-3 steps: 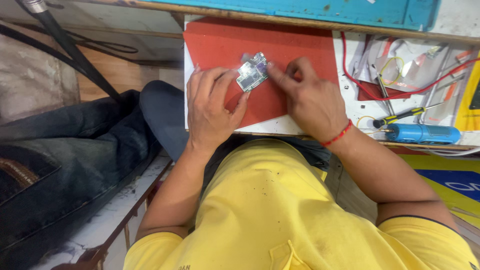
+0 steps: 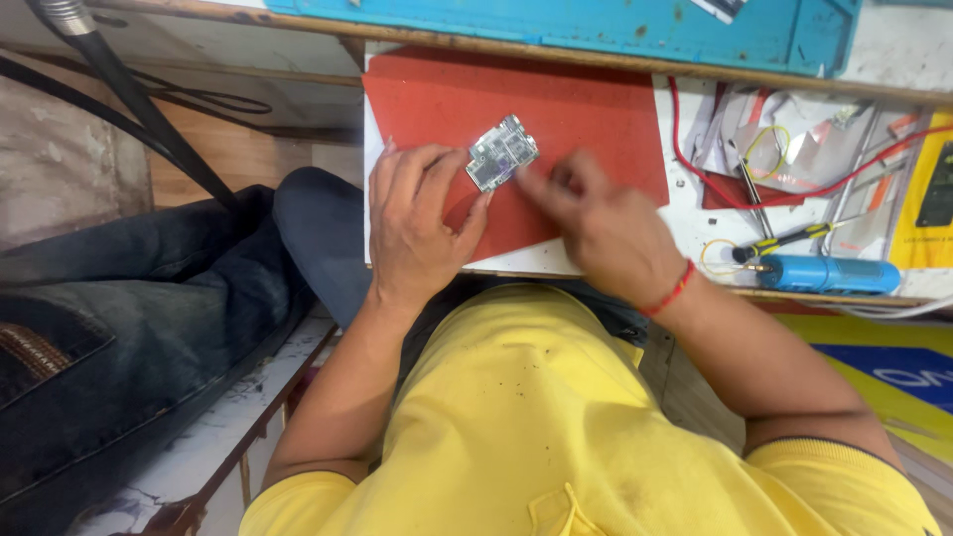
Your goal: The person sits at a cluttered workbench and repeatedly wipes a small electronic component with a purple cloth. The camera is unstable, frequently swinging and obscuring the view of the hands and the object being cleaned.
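A small silvery circuit board [image 2: 502,152] lies on a red work mat [image 2: 596,119] on a white bench top. My left hand [image 2: 422,223] rests flat on the mat, its fingertips touching the board's left edge. My right hand [image 2: 606,228], with a red thread around the wrist, has its index finger stretched toward the board's lower right corner; the other fingers are curled. The right hand looks blurred, and I cannot tell whether the fingertip touches the board.
A blue cylindrical tool [image 2: 829,275], a yellow-handled screwdriver [image 2: 789,238], red wires [image 2: 695,164] and foil pieces lie on the bench to the right. A blue tray [image 2: 596,25] borders the mat at the back. Black cables [image 2: 139,109] run on the left.
My right hand has shifted slightly and is blurred now. The board and left hand stay in place.
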